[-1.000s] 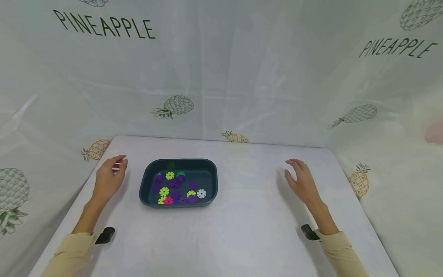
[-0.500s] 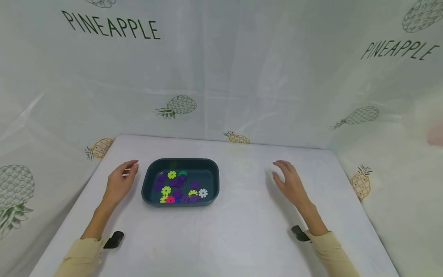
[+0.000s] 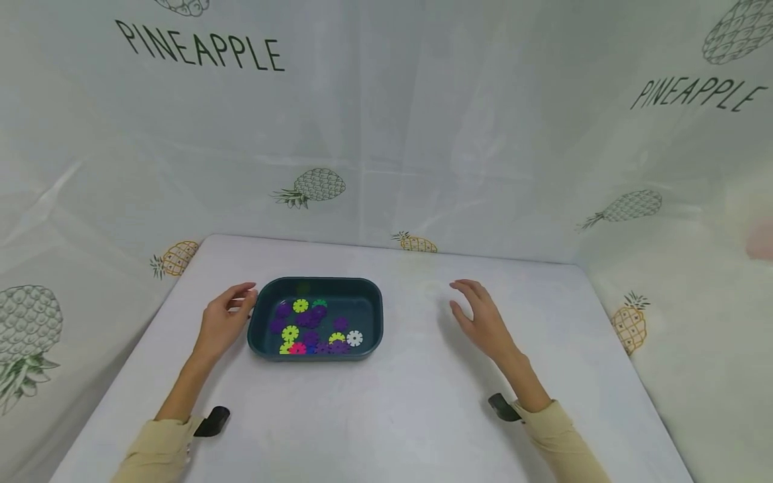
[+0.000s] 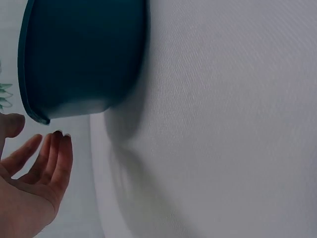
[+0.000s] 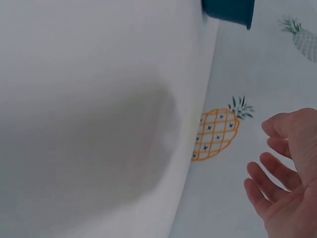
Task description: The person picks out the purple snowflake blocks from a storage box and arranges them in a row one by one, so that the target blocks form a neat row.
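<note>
A dark teal plastic tray [image 3: 356,288] stands on the white table, left of the middle. Inside it lie several small notched discs: purple discs [image 3: 309,318], a yellow disc [image 3: 290,333], a white disc [image 3: 354,338] and a pink disc [image 3: 298,348] among them. My left hand [image 3: 223,325] hovers at the tray's left end, fingertips right by the rim, fingers relaxed and holding nothing. In the left wrist view that hand [image 4: 37,183] has its thumb and fingers apart, just short of the tray wall [image 4: 81,59]. My right hand [image 3: 486,325] hangs over the table to the tray's right, loosely curved around nothing.
The white table [image 3: 386,416] runs back to a pale curtain [image 3: 386,100] printed with pineapples, which also hangs along both sides. A dark wrist camera [image 3: 213,421] sits at the left sleeve, another dark wrist camera [image 3: 504,407] at the right one.
Both hands have moved inward: the left one rightward up to the tray's rim, the right one leftward toward the tray. The tray and discs stay in place; the head view has shifted slightly.
</note>
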Available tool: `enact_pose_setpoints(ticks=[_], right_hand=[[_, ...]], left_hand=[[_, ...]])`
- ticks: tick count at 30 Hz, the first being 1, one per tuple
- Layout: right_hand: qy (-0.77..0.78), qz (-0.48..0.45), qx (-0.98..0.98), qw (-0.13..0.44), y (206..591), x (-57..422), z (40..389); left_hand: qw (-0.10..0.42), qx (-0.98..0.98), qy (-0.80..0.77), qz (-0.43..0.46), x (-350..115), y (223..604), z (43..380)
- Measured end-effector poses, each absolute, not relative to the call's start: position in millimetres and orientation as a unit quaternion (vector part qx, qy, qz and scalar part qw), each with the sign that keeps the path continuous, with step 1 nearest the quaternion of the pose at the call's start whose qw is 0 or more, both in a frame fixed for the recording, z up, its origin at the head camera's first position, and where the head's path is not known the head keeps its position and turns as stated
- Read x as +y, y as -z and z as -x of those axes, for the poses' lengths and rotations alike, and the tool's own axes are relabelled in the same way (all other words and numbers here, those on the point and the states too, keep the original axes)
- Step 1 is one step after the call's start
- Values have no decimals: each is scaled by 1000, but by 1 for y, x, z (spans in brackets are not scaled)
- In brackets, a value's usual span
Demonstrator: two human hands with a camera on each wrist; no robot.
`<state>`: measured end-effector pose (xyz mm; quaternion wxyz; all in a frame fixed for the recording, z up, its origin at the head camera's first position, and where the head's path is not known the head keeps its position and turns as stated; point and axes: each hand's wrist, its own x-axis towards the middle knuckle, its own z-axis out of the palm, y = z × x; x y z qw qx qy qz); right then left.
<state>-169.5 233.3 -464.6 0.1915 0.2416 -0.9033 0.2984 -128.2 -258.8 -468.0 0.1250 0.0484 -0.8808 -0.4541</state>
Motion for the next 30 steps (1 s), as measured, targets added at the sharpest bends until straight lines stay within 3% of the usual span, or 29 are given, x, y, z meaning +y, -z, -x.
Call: enact_pose_setpoints(ticks=[16, 30], right_hand=[[-316, -297, -884, 175, 464, 183, 174], [-348, -315, -874, 124, 455, 141, 174]], left_hand=[[98, -884, 456, -35, -265, 479, 128], [57, -874, 483, -27, -262, 472, 131]])
